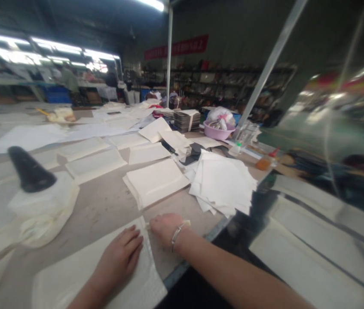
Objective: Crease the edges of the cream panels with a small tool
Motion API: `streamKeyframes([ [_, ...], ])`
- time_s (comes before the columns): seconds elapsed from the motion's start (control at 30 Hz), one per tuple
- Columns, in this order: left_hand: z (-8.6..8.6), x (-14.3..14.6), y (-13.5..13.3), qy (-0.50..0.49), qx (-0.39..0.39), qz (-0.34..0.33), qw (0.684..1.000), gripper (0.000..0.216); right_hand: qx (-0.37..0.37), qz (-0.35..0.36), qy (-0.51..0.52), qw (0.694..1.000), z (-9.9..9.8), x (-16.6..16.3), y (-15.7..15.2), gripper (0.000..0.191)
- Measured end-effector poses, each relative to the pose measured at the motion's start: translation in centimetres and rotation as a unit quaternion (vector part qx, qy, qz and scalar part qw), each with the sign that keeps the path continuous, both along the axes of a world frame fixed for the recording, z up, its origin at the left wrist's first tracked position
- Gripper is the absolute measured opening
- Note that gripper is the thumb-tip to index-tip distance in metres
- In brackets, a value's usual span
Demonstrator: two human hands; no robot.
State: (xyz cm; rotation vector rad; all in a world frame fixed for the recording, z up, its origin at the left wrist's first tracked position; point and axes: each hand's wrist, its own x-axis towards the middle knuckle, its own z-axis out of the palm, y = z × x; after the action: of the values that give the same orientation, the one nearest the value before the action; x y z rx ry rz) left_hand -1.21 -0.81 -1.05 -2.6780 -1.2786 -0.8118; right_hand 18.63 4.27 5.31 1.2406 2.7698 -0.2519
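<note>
Head view: flat palms (120,255) on pebbled white sheet (72,279).

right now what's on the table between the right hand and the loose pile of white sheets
Only bare table surface in the head view; nothing lies between the right hand and the white sheets.
</note>
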Motion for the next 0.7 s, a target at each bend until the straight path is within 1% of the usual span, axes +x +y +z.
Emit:
streamKeyframes([
  [0.1,0.3,0.1,0.0,-0.007,-0.014,0.0,1.0,0.021,0.006,0.013,-0.013,1.0,0.5,0.5,-0.7,0.016],
  [0.33,0.0,0.0,-0.1,0.002,-0.031,0.003,1.0,0.021,0.0,-0.014,-0.026,1.0,0.5,-0.6,0.8,0.017],
  [0.4,0.0,0.0,-0.1,0.008,-0.036,0.002,0.999,0.021,-0.002,-0.01,-0.02,1.0,0.5,-0.3,0.2,0.018],
  [0.57,0.3,0.0,-0.2,0.015,-0.045,0.003,0.999,0.021,-0.014,0.024,-0.01,1.0,1.0,1.3,-3.0,0.017],
  [0.63,0.4,0.1,-0.3,0.016,-0.045,0.003,0.999,0.02,-0.015,0.021,-0.016,1.0,1.2,1.5,-3.3,0.017],
  [0.7,0.5,0.1,-0.3,0.016,-0.045,0.005,0.999,0.02,-0.011,0.008,-0.024,1.0,1.3,1.2,-2.7,0.016],
])
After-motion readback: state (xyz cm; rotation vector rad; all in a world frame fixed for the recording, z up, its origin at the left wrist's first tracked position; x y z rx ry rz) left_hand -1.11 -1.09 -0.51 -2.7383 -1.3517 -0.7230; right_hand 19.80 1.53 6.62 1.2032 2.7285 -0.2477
